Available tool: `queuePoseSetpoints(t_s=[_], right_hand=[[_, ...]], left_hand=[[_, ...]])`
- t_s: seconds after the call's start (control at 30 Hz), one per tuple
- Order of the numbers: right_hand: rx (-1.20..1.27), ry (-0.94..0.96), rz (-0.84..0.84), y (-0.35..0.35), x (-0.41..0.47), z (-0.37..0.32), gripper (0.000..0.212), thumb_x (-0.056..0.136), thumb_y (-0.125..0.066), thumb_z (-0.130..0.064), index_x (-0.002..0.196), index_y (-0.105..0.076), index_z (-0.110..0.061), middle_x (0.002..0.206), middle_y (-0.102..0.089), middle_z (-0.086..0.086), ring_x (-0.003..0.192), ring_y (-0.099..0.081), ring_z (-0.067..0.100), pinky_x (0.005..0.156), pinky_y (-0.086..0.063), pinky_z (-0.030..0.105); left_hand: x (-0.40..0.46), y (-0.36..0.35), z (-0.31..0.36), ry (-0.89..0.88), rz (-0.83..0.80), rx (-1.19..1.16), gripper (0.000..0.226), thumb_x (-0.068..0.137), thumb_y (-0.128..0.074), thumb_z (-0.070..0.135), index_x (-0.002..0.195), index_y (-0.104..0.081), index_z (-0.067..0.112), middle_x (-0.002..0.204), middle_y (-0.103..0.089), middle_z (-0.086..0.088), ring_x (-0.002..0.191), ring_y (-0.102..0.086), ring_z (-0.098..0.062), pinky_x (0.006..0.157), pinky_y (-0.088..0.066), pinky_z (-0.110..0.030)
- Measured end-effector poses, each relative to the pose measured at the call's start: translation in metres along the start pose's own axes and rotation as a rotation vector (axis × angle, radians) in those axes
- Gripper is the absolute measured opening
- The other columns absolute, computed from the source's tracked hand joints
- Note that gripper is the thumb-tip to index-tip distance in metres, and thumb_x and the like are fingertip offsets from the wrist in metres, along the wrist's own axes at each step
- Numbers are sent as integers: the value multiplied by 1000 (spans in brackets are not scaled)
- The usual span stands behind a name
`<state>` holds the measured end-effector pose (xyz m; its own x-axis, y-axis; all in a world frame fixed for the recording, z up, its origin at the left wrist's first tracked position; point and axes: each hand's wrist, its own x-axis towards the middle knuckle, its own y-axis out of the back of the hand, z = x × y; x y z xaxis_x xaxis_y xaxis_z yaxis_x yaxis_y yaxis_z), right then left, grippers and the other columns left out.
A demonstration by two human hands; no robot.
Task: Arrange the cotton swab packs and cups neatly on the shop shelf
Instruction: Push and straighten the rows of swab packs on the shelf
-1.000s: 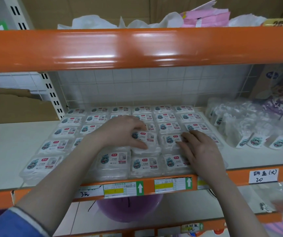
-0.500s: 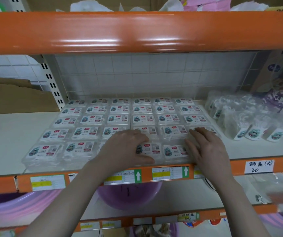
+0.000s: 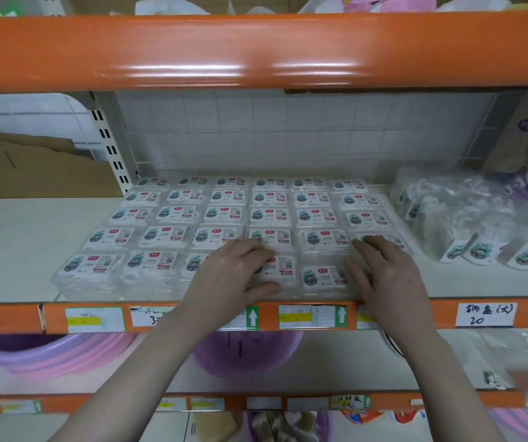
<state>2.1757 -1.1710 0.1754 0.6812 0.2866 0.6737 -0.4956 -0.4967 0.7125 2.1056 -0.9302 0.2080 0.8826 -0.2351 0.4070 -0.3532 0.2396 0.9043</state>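
Two hands on front-row cotton swab packs [image 3: 173, 240] at shelf [image 3: 10, 250] centre | left hand [image 3: 234, 275] grips pack [image 3: 280, 269], thumb at 6 o'clock | right hand [image 3: 384, 275] flat, fingers straight | bagged cups [image 3: 467, 231] at 3 o'clock.

Swab packs [image 3: 221, 215] lie in tidy rows on the shelf [image 3: 17, 247], reaching its front edge. The left hand [image 3: 234, 275] grips a front-row pack [image 3: 280, 271]. The right hand [image 3: 384, 275] lies flat on the packs at the block's front right corner. Bagged cups [image 3: 467, 224] sit near the shelf's right end.
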Motion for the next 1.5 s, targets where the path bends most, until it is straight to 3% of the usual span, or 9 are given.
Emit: queuePoseSetpoints(t_s=[0.13, 0.4, 0.6, 0.73, 0.87, 1.13, 1.27, 1.37, 1.5], right_hand=[[37, 31, -17, 5, 3, -3, 48, 90, -40, -36, 109, -66, -1, 106, -64, 20, 96, -62, 37, 86, -50, 46], [115, 190, 30, -3, 18, -35, 44, 89, -43, -33, 106, -67, -1, 105, -66, 18, 97, -62, 33, 91, -35, 32], [129, 312, 10, -21, 21, -90, 41, 88, -46, -31, 105, -66, 0, 104, -66, 17, 95, -64, 33, 88, -47, 39], [93, 363, -32, -27, 21, -129, 42, 89, -43, -32, 107, -65, -1, 103, -64, 16, 95, -63, 34, 89, -41, 37], [53, 399, -30, -29, 21, -165, 42, 88, -45, -33, 106, -66, -1, 103, -65, 16, 93, -63, 33, 85, -48, 38], [-56, 429, -119, -45, 22, -206, 42, 78, -58, -30, 110, -65, -4, 106, -65, 15, 96, -64, 33, 86, -52, 41], [-88, 479, -159, -50, 23, -221, 42, 74, -65, -28, 110, -65, -6, 105, -66, 11, 95, -64, 32, 86, -51, 39], [-98, 501, -198, -53, 25, -227, 49, 62, -83, -20, 106, -66, -4, 100, -68, 12, 90, -65, 32, 82, -53, 38], [-84, 465, -260, -57, 30, -228, 62, 49, -87, -14, 107, -66, -5, 99, -67, 10, 89, -65, 31, 81, -53, 36]], left_hand=[[-7, 2, 3, 30, -5, -25, 57, 80, -51, 55, 109, -66, 9, 110, -65, -6, 96, -63, -23, 84, -51, -33], [-44, 25, -15, 176, 156, 93, 67, 93, -32, 56, 114, -64, 1, 115, -62, -14, 109, -48, -21, 96, -37, -30], [-86, 48, -62, 240, 144, 184, 59, 95, -32, 46, 116, -62, 0, 117, -61, -18, 109, -58, -34, 97, -36, -34], [-109, 60, -97, 233, 147, 189, 68, 98, -21, 51, 116, -60, -2, 117, -60, -21, 108, -59, -38, 97, -35, -36], [-125, 64, -130, 172, 105, 207, 67, 99, -21, 47, 116, -60, -4, 120, -60, -24, 111, -58, -39, 97, -45, -42], [-135, 65, -175, 63, 26, 252, 55, 83, -43, 36, 121, -59, 0, 128, -56, -22, 115, -56, -40, 84, -47, -58], [-132, 65, -189, 31, -12, 236, 67, 67, -83, 20, 125, -56, -1, 130, -53, -24, 116, -54, -43, 86, -44, -61], [-130, 65, -197, -7, -49, 194, 75, 64, -85, 19, 129, -53, 1, 132, -52, -22, 119, -52, -40, 90, -42, -58], [-125, 63, -205, -33, -91, 125, 74, 77, -76, 25, 139, -41, 5, 142, -43, -17, 131, -41, -33, 103, -34, -50]])
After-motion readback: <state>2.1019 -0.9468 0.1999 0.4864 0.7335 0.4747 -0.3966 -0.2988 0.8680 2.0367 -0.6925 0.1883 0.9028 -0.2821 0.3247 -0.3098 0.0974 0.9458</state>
